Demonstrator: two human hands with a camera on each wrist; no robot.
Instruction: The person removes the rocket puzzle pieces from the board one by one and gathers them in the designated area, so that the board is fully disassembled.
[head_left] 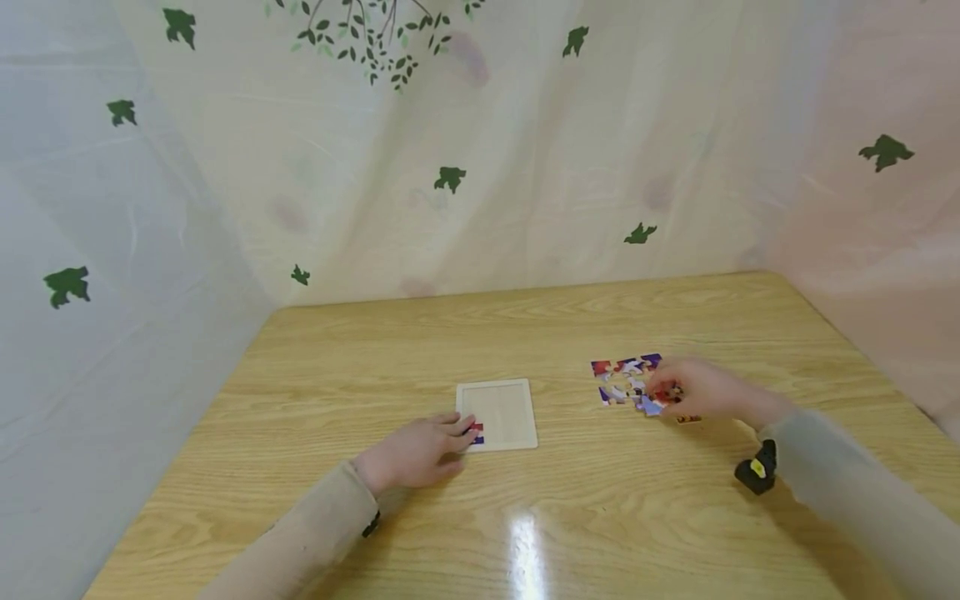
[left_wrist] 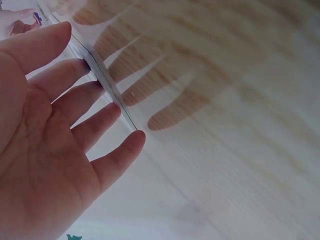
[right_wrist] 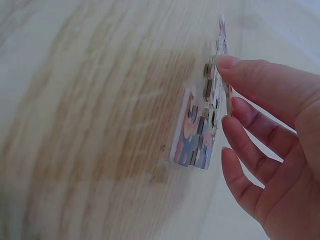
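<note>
A pale, shallow puzzle tray lies on the table, with one red and purple puzzle piece in its lower left corner. My left hand rests at the tray's left side, fingers straight and spread over its edge; the left wrist view shows the palm. Farther right, my right hand is above a group of loose puzzle pieces. Its thumb and fingers pinch a puzzle piece, seen nearly edge-on in the right wrist view. The fingers partly cover the pieces below.
The wooden table has wood-grain markings and a bright reflection near its front. A pale curtain with green bird shapes stands behind and at both sides. One puzzle piece lies under the right hand.
</note>
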